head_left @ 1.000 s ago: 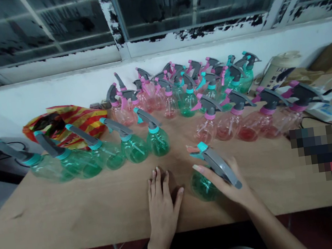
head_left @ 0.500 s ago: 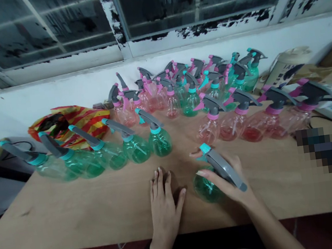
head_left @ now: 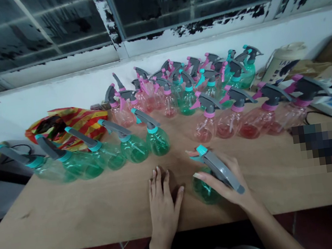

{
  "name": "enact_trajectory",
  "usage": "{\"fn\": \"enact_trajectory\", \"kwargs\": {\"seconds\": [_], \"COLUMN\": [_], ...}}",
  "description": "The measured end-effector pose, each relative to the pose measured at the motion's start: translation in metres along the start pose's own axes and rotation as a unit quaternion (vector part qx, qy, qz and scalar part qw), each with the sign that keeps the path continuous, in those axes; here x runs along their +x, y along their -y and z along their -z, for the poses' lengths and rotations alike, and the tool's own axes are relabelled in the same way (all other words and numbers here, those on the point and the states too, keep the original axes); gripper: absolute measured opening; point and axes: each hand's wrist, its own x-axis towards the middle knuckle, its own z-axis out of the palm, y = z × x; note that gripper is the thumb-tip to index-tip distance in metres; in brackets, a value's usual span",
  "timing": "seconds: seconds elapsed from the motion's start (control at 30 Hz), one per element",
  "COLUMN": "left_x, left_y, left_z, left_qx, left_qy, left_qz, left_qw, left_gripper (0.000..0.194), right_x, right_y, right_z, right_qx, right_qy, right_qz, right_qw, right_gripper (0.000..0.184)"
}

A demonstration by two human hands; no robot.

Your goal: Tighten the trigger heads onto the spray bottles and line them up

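Observation:
My right hand (head_left: 226,177) is wrapped round the neck of a green spray bottle (head_left: 204,191) with a grey and turquoise trigger head; the bottle stands near the table's front edge. Flat on the wood to its left lies my left hand (head_left: 163,200), fingers spread, holding nothing. Ahead and to the left is a row of several green spray bottles, the nearest (head_left: 158,142) just beyond my left fingertips. Several pink spray bottles (head_left: 205,129) with grey and pink heads form a row ahead of my right hand.
Along the wall, a cluster of pink and green spray bottles (head_left: 169,103) stands on the wooden table (head_left: 83,217). A red and yellow striped plastic bag (head_left: 83,127) lies behind the green row. At the back right are a white container (head_left: 286,61) and cables.
The whole view has shifted slightly. My right hand still grips the green spray bottle in nearly the same place, and my left hand stays flat on the table.

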Motion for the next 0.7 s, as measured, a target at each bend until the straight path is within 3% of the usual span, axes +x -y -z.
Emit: {"fn": "enact_trajectory", "kwargs": {"seconds": [0.37,0.7], "left_x": [0.0005,-0.0001], "left_y": [-0.0013,-0.0007], "left_z": [0.002,0.0009], "left_qx": [-0.003,-0.005], "left_qy": [0.004,0.004], "left_qz": [0.002,0.006], "left_qw": [1.0,1.0], "left_gripper": [0.053,0.054], "right_x": [-0.0011,0.0004], "right_y": [-0.0034,-0.0051], "right_z": [0.0007,-0.0024], "right_qx": [-0.004,-0.031], "right_qy": [0.014,-0.003], "right_qz": [-0.007,-0.025], "right_qw": [1.0,0.999], "right_gripper": [0.045,0.038]}}
